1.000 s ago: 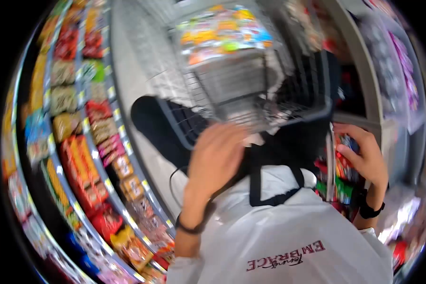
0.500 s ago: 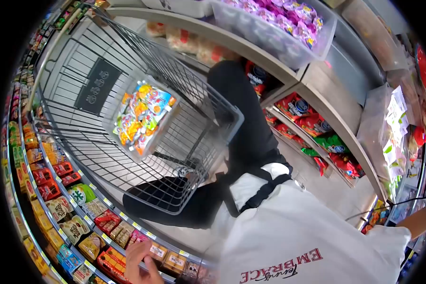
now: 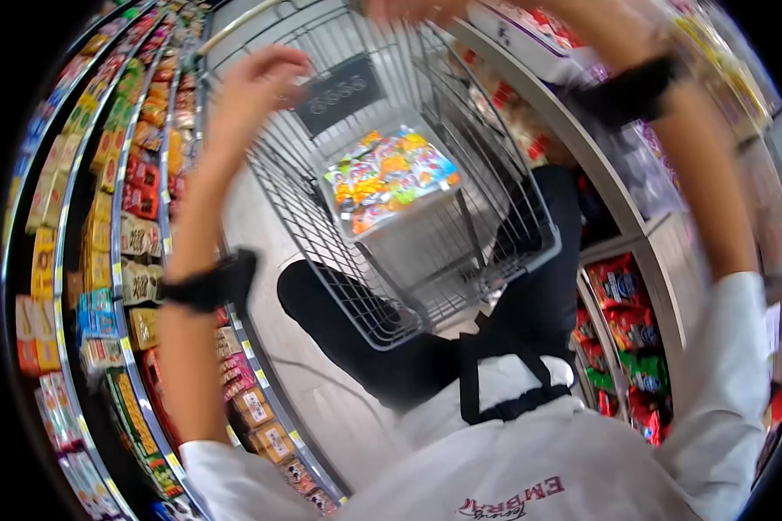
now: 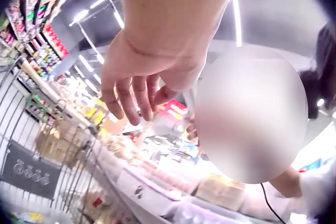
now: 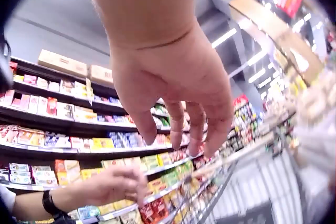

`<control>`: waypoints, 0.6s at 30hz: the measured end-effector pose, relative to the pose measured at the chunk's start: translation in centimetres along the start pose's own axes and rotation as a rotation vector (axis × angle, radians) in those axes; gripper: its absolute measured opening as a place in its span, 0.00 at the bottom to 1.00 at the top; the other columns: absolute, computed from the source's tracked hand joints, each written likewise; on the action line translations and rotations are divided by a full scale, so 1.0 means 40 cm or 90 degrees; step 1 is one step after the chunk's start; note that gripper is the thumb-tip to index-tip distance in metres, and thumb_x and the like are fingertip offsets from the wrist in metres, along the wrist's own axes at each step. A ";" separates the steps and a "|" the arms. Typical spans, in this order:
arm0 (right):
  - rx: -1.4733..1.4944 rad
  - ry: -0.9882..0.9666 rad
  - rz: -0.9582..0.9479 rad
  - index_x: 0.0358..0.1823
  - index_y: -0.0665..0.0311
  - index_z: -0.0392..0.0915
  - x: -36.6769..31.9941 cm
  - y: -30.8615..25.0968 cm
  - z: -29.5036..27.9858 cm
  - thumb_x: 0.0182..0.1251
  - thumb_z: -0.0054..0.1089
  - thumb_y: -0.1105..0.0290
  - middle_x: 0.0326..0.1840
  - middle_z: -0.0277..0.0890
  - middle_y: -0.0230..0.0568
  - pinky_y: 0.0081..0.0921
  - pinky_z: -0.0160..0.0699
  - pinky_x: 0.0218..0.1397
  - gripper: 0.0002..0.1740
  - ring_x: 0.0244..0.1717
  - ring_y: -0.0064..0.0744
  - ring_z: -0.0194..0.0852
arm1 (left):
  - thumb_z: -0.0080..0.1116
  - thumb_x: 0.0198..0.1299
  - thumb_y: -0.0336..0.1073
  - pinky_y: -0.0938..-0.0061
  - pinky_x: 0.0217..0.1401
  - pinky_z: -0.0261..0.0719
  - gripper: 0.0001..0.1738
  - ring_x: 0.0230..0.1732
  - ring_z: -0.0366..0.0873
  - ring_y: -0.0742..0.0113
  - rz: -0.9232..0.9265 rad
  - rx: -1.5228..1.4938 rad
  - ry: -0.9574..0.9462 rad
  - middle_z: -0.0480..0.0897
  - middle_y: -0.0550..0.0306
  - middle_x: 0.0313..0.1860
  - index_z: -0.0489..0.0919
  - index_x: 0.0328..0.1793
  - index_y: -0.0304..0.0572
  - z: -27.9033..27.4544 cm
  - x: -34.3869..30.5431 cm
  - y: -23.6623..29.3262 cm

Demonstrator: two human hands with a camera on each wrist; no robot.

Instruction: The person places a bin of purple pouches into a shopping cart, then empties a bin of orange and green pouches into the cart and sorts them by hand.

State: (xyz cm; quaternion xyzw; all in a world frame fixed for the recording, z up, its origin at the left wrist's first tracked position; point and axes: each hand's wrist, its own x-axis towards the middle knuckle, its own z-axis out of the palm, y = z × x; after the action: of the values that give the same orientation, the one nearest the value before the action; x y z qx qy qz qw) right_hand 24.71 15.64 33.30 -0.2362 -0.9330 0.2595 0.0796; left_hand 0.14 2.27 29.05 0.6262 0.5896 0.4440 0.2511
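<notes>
My left hand (image 3: 265, 82) is raised over the left side of a grey wire shopping cart (image 3: 361, 326), blurred, with its fingers loosely bent. In the left wrist view that hand (image 4: 152, 74) hangs with nothing in its fingers. At the top edge of the head view, my right hand (image 3: 417, 9) is partly cut off, above the far right part of the cart. The right wrist view shows the right hand (image 5: 176, 87) with relaxed fingers around no object. Inside the cart sits a clear plastic bin (image 3: 391, 221) filled with colourful snack packets (image 3: 391, 174).
Tall shelves of packaged snacks (image 3: 143, 234) line the left side. To the right runs a display unit (image 3: 621, 195) with red and green bags (image 3: 630, 321) on its lower shelves. My knees straddle the cart's near end. The cart's handle (image 3: 243, 22) lies at the far side.
Both hands have moved up and forward over the cart, the left from beside the left shelf, the right from the right edge. The head view has turned, so the cart now stands more central.
</notes>
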 end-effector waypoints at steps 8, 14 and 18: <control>-0.191 -0.181 0.113 0.74 0.41 0.61 0.084 0.315 0.703 0.34 0.81 0.46 0.77 0.46 0.65 0.56 0.52 0.76 0.59 0.76 0.73 0.42 | 0.50 0.61 0.25 0.75 0.47 0.78 0.11 0.43 0.83 0.69 -0.035 -0.254 0.138 0.83 0.58 0.48 0.80 0.48 0.40 0.231 -0.073 -0.199; -0.177 0.063 -0.130 0.70 0.44 0.68 0.082 0.432 0.837 0.40 0.71 0.36 0.76 0.55 0.57 0.62 0.39 0.77 0.52 0.79 0.64 0.40 | 0.53 0.63 0.29 0.72 0.47 0.79 0.11 0.43 0.81 0.69 -0.162 -0.344 0.120 0.83 0.60 0.47 0.80 0.50 0.44 0.299 -0.077 -0.326; -0.188 0.002 0.099 0.71 0.52 0.64 0.036 0.370 0.795 0.43 0.71 0.46 0.78 0.47 0.64 0.68 0.64 0.64 0.50 0.73 0.73 0.51 | 0.51 0.63 0.30 0.73 0.46 0.78 0.10 0.45 0.82 0.67 -0.212 -0.456 0.138 0.83 0.59 0.48 0.79 0.49 0.45 0.356 -0.076 -0.314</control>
State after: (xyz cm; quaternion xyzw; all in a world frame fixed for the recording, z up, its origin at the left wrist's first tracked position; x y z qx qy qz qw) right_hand 20.73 13.30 -1.49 -0.3174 -0.9397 0.1247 0.0250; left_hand 6.07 4.55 10.90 0.3444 0.5142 0.6380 0.4582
